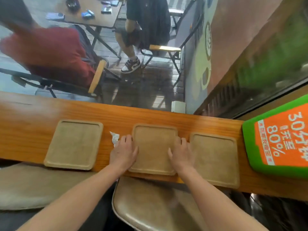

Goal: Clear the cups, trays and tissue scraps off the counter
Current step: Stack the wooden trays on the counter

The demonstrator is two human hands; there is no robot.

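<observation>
Three square tan trays lie in a row on the narrow wooden counter (25,130): a left tray (74,144), a middle tray (154,147) and a right tray (215,159). My left hand (123,152) rests on the middle tray's left edge, thumb over the rim. On that tray's right edge lies my right hand (181,155), with its thumb on the tray's surface. A crumpled white tissue scrap (114,138) lies on the counter just left of my left hand's fingers. No cups are in view.
A green and orange device (276,140) stands at the counter's right end. A beige stool seat (150,205) sits below the counter's near edge. Beyond the glass, people sit on folding chairs at a table.
</observation>
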